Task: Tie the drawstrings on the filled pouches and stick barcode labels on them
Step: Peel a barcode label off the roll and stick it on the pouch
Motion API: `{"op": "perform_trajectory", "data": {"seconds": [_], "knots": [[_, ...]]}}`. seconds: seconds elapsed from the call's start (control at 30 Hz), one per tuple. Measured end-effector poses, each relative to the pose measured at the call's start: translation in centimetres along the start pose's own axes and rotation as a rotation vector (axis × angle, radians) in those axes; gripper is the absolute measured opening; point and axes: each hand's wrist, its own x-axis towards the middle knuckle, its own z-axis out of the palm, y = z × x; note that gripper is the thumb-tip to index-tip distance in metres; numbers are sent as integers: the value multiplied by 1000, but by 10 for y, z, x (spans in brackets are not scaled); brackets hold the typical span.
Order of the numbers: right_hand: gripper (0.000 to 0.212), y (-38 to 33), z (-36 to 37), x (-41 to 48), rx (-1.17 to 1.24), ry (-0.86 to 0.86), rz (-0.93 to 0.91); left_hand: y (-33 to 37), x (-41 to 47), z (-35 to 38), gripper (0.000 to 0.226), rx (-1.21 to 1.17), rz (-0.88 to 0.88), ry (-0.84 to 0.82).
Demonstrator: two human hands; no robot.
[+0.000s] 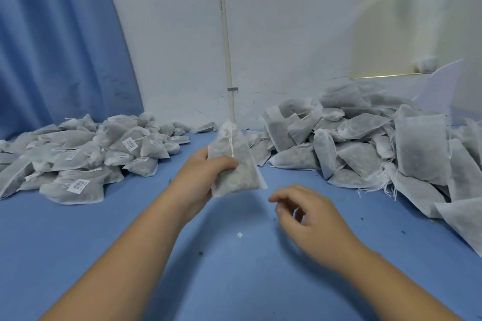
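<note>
My left hand (200,177) grips a filled white mesh pouch (234,164) upright above the blue table, thumb across its front. The pouch's neck is gathered at the top and a white drawstring hangs down its front. My right hand (305,214) hovers lower right of the pouch, fingers loosely curled, holding nothing I can see. On the left lies a heap of labelled pouches (78,154) with white barcode stickers. On the right sits a bigger heap of pouches without labels (365,143), loose strings trailing.
The blue table (156,255) has a small white scrap (239,235) and dark crumbs between my arms. A blue curtain (57,47) hangs at back left, a white wall with a thin pipe (226,41) behind, and a yellowish board (407,15) leans at back right.
</note>
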Motion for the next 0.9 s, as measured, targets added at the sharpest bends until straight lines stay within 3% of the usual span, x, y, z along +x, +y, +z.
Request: {"op": "perform_trajectory", "data": {"seconds": [0.2,0.53,0.67,0.8,0.9], "knots": [[33,-16,34,8,142,-106,120,3,-17,-77,18,22,8,106],[24,-63,127,56,326,-142,290,-32,-22,-163,16,89,14,471],[7,-76,157,71,260,-122,335,-56,-22,-177,37,193,35,579],[13,-79,175,69,207,-98,362,-63,-22,-178,77,345,39,571],[19,-75,177,60,262,-52,401,-64,-24,-174,84,411,83,496]]}}
